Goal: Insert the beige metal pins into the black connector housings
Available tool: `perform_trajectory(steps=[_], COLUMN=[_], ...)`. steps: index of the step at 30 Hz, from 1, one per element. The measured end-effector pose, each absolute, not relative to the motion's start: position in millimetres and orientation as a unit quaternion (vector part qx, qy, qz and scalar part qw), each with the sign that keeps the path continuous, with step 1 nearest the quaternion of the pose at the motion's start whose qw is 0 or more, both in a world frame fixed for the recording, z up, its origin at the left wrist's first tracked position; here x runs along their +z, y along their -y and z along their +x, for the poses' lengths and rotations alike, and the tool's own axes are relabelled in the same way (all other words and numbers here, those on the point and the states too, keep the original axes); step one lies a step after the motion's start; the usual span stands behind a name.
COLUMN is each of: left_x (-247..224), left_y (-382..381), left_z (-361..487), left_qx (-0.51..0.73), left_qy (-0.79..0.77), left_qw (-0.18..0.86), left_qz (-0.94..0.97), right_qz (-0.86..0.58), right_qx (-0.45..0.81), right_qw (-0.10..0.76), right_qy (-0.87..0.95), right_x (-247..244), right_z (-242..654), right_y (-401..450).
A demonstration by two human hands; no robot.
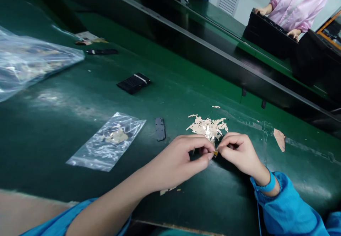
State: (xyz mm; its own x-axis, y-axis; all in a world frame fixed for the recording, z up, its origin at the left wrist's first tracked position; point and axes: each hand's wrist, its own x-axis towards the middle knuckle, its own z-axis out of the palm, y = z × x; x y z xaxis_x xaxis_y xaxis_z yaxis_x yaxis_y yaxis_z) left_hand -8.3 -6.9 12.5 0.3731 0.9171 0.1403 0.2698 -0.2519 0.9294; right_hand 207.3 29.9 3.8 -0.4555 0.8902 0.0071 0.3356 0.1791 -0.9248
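My left hand [183,157] is closed in a pinch on a tiny yellowish piece [215,153], whose kind is too small to make out. From the other side my right hand [238,152], also pinched, meets the same piece with its fingertips. Whether the right fingers grip something of their own is hidden. Just beyond both hands lies a loose pile of small cream-coloured flat strips [207,125], some of them shiny. A dark grey, narrow plastic part [160,129] rests left of the pile, near my left hand.
On the green table [186,207] lie a clear zip bag [106,141] with small parts, a black flat case [134,83], a larger plastic bag [39,62] and a tan scrap [279,140]. A dark rail [213,51] crosses behind. Beyond it, a person in pink [298,5] holds a black crate [271,33].
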Motion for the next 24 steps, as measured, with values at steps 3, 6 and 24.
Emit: perform_trajectory(steps=[3,6,24], left_x=[15.7,16.3,5.5], left_y=[10.3,11.3,4.8], left_z=[-12.5,-15.3,-20.9], left_qx=[0.447,0.507,0.467], left_qy=[-0.378,-0.337,-0.34], left_qw=[0.446,0.406,0.16], left_qz=[0.677,0.682,0.801], right_qz=[-0.499,-0.538,-0.409], right_qx=[0.351,0.317,0.829], right_qw=[0.276,0.264,0.153], right_qy=[0.742,0.735,0.349], right_x=[0.4,1.7,20.2], right_z=[211.0,212.9,211.1], right_y=[-37.4,-42.6,-35.8])
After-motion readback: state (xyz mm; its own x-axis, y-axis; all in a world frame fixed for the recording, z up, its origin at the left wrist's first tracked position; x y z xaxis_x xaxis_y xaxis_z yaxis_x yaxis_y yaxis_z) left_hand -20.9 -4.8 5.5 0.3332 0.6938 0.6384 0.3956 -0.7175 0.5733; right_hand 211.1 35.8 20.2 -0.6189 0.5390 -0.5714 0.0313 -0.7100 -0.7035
